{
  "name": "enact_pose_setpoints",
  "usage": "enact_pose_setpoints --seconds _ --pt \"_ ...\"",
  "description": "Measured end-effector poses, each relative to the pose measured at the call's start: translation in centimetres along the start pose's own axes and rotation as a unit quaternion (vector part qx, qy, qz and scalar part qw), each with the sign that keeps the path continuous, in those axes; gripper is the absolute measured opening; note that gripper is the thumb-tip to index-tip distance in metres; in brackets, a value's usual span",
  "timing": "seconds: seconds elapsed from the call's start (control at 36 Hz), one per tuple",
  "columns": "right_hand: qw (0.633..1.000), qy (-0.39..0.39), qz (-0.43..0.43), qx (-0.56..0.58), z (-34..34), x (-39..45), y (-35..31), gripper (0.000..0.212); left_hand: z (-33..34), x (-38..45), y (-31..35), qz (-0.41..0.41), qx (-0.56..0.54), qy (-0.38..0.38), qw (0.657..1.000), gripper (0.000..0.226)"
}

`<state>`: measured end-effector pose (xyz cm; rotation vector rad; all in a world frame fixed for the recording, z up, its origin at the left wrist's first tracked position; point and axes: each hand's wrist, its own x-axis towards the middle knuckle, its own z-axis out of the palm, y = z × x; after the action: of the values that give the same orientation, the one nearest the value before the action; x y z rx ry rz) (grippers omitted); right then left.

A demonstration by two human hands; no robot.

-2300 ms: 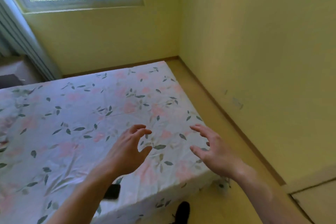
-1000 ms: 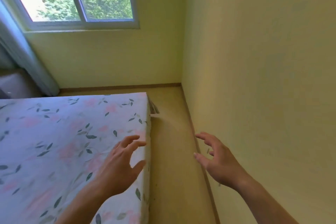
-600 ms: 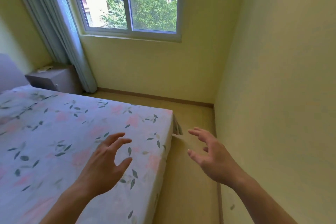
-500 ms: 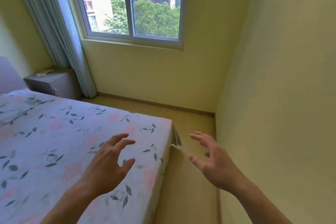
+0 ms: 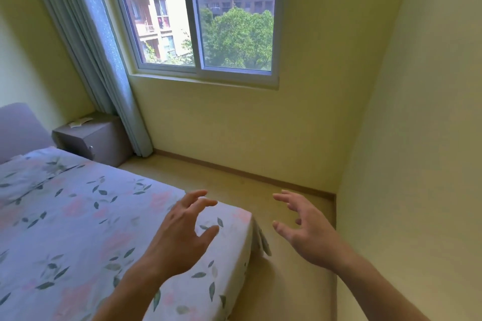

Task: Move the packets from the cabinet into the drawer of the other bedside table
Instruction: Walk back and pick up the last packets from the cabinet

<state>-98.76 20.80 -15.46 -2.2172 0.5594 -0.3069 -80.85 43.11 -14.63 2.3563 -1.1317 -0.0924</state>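
Observation:
A grey bedside table (image 5: 96, 139) stands at the far left, between the bed's headboard and the curtain. A pale flat packet or paper (image 5: 79, 122) lies on its top. Its front shows a small knob, and no drawer looks pulled out. My left hand (image 5: 182, 237) hovers over the bed's near corner, fingers spread, holding nothing. My right hand (image 5: 305, 229) is held out over the floor strip beside the bed, fingers apart and empty too. No packets are in either hand. No cabinet is in view.
The bed (image 5: 86, 227) with a floral sheet fills the lower left. A strip of yellowish floor (image 5: 234, 180) runs between the bed and the window wall toward the bedside table. A grey curtain (image 5: 104, 65) hangs by the window (image 5: 203, 15). A yellow wall (image 5: 417, 164) is close on the right.
The view has swung left and up around the bed's corner. The window, the curtain and the bedside table have come into sight. Both hands stay spread and empty in front of me.

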Motion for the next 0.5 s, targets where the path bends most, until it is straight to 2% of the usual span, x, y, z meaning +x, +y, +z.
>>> enact_pose_setpoints --seconds 0.25,0.5 --pt "0.99 -0.106 -0.088 -0.019 -2.4 15.8 -0.2 0.06 -0.2 7.1 -2.4 -0.122 0.019 0.071 0.99 0.047" --pt "0.984 -0.136 -0.112 -0.019 -3.8 31.5 3.3 0.059 2.1 18.0 -8.3 -0.195 -0.002 0.104 0.975 0.042"
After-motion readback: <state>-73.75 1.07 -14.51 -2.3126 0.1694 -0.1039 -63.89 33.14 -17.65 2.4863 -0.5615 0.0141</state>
